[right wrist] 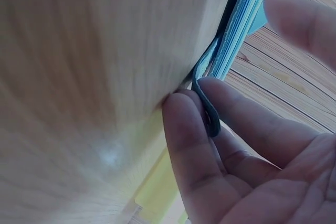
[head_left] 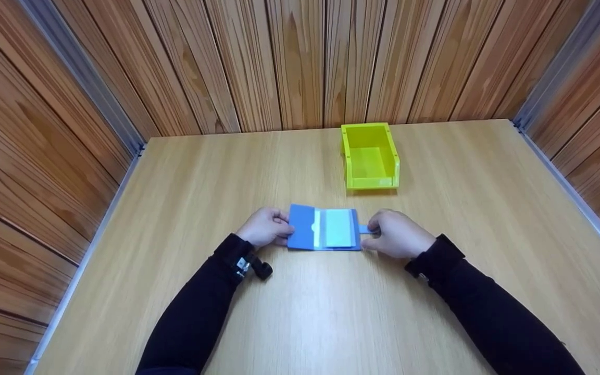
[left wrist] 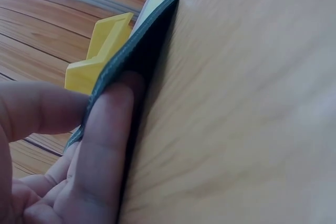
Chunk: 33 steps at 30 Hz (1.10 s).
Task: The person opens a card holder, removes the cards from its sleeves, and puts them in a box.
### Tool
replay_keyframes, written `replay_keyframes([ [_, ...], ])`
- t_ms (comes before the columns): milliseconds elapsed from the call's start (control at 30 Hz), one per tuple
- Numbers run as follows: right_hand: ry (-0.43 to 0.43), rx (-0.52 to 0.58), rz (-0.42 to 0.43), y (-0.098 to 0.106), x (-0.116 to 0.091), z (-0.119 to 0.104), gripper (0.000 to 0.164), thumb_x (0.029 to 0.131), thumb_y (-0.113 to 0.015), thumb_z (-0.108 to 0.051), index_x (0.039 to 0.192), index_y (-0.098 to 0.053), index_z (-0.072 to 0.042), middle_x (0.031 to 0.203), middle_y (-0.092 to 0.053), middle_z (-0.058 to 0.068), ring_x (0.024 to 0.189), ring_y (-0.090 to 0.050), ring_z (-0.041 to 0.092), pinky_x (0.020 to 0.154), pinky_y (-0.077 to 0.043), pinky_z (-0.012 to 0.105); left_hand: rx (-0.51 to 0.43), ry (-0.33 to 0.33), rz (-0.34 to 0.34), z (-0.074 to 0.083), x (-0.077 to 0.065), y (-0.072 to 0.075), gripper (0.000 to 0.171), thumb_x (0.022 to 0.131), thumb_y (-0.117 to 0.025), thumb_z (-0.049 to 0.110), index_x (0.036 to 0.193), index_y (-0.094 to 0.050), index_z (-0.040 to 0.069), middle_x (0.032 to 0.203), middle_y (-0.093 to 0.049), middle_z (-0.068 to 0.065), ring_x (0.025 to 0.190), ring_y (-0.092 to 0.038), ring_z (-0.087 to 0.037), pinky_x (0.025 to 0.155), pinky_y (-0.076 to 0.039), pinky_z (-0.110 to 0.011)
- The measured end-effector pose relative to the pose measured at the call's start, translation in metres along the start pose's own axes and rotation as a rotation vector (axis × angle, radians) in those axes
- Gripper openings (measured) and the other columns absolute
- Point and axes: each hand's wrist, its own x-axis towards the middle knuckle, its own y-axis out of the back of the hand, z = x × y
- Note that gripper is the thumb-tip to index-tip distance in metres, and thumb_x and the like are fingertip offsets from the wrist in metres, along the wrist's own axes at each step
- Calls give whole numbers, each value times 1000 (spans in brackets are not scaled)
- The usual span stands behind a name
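Wallet point(head_left: 324, 227), mid-frame, is being closely pinched by left fingers point(left wrist: 105, 129), its strap point(head_left: 365, 229) by right fingers point(right wrist: 186, 135); tearing is being risked by overpulling.

Card holder point(head_left: 339, 228) between left hand point(head_left: 265, 227) and right hand point(head_left: 398, 234)
Table point(head_left: 321, 312) beneath; bin point(head_left: 373, 183) behind it, slightly right.

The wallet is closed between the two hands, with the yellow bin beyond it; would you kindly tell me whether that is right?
Not quite: the head view shows the wallet open, not closed. It is indeed between the left hand and right hand, with the yellow bin beyond it.
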Motion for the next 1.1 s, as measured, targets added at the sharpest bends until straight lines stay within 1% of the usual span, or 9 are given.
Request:
replay_keyframes([
  [200, 43, -18, 22, -1, -1, 1, 37, 80, -79, -30, 95, -70, 2, 89, -63, 9, 78, -55, 20, 76, -51, 38, -30, 10, -13, -1, 1, 1, 24, 84, -70, 0, 104, -58, -2, 82, -60, -2, 73, -64, -13, 66, -60, -28],
  [467, 20, -13, 20, -1, -1, 1, 39, 80, -79, -31, 97, -70, 3, 89, -63, 9, 79, -56, 21, 77, -52, 39, -38, 4, -9, -2, 2, 0, 24, 84, -70, 0, 105, -58, -2, 82, -59, -3, 74, -64, -14, 67, -61, -30],
  [600, 5, -19, 21, 2, -3, 0, 48, 81, -78, -34, 108, -68, 5, 98, -65, 12, 86, -59, 23, 85, -54, 43, -37, 0, -2, -2, 2, -1, 25, 83, -71, 0, 105, -58, -2, 83, -61, -4, 74, -65, -15, 67, -61, -31],
  [700, 7, -16, 46, 11, -7, -3, 58, 84, -77, -38, 122, -62, 3, 114, -63, 15, 99, -59, 27, 93, -52, 47, -34, -1, -6, -2, 3, -1, 25, 83, -71, 1, 104, -58, -1, 83, -61, -4, 75, -65, -15, 67, -61, -31],
  [833, 64, 30, 125, 36, -15, -19, 69, 85, -76, -40, 137, -51, -2, 134, -54, 16, 120, -54, 32, 102, -47, 51, -30, 3, -9, -2, 3, 0, 24, 83, -72, 2, 104, -59, -1, 83, -61, -3, 75, -65, -15, 67, -61, -30],
  [933, 125, 69, 184, 53, -18, -39, 79, 84, -76, -46, 144, -43, -7, 143, -49, 13, 130, -49, 29, 109, -42, 50, -23, 4, -8, -1, 2, 2, 24, 83, -72, 2, 104, -59, -1, 83, -61, -3, 75, -65, -15, 67, -61, -30],
  [1033, 158, 102, 193, 57, -14, -58, 88, 81, -77, -49, 150, -35, -12, 147, -45, 9, 133, -46, 26, 111, -40, 48, -28, 0, -15, -1, 2, 2, 24, 83, -72, 1, 104, -59, -1, 82, -61, -3, 75, -64, -15, 67, -61, -30],
  [1100, 173, 113, 164, 51, -7, -67, 93, 80, -78, -50, 152, -31, -15, 148, -45, 9, 133, -46, 25, 111, -40, 48, -38, -2, -17, -2, 2, 1, 24, 83, -72, 1, 103, -58, 0, 80, -60, -3, 74, -64, -14, 66, -60, -30],
])
